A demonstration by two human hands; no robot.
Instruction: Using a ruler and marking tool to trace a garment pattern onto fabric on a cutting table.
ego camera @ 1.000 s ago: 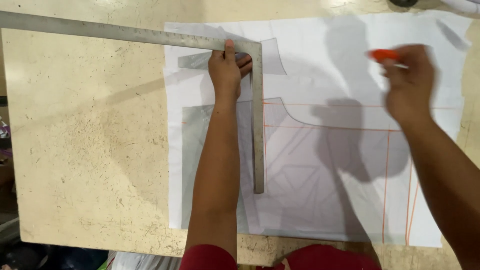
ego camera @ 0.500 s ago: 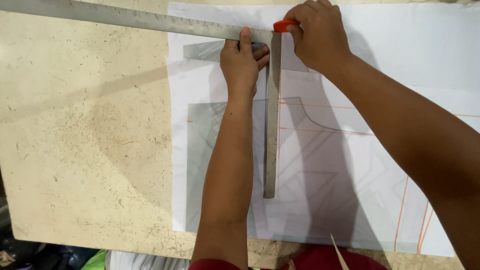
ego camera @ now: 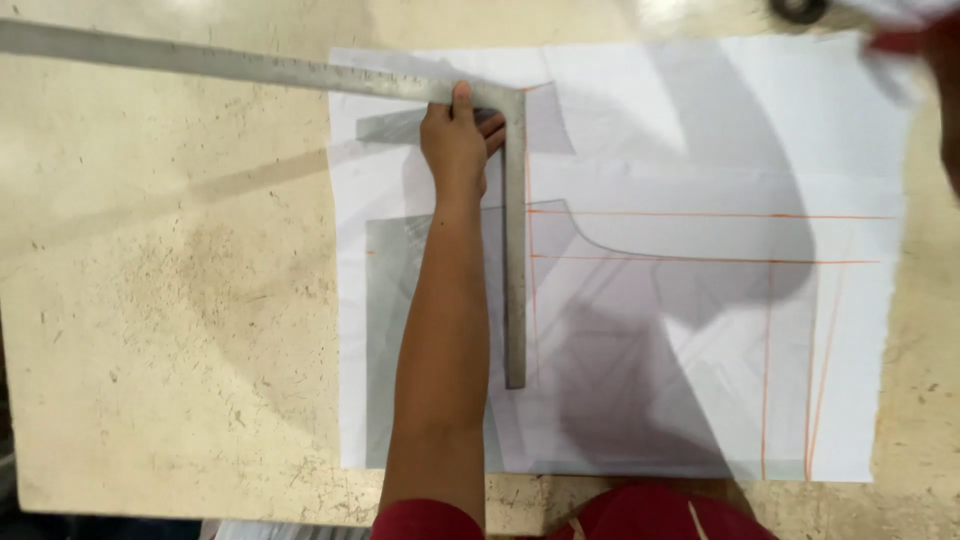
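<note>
Square: L-shaped metal square (ego camera: 514, 240) lay on the white pattern paper (ego camera: 700, 130), its long arm running out toward 9 o'clock across the table, its short arm pointing to 6 o'clock.
Left hand: left hand (ego camera: 456, 140) pressed flat on the square just inside the corner, fingers spread a little and laid over the metal, pinning it rather than gripping it.
Right hand: right hand (ego camera: 945, 90) was at the 2 o'clock edge of view, blurred and mostly cut off; whether its fingers were closed on anything could not be told, though a red blur showed beside it.
Step in hand: by my reading, the square was being held true to the paper for ruling a line along the short arm.
Next move calls for: steady downward pressure so the square does not slip, and a marker brought to the short arm's edge.
Paper: orange ruled lines (ego camera: 700, 215) crossed it to the right of the square, and a grey underlying pattern shape showed through.
Surface: beige, speckled and scuffed table (ego camera: 170, 300), with the arm's shadow falling across the sheet.
Room: little showed beyond the table edge; red clothing at 6 o'clock.
</note>
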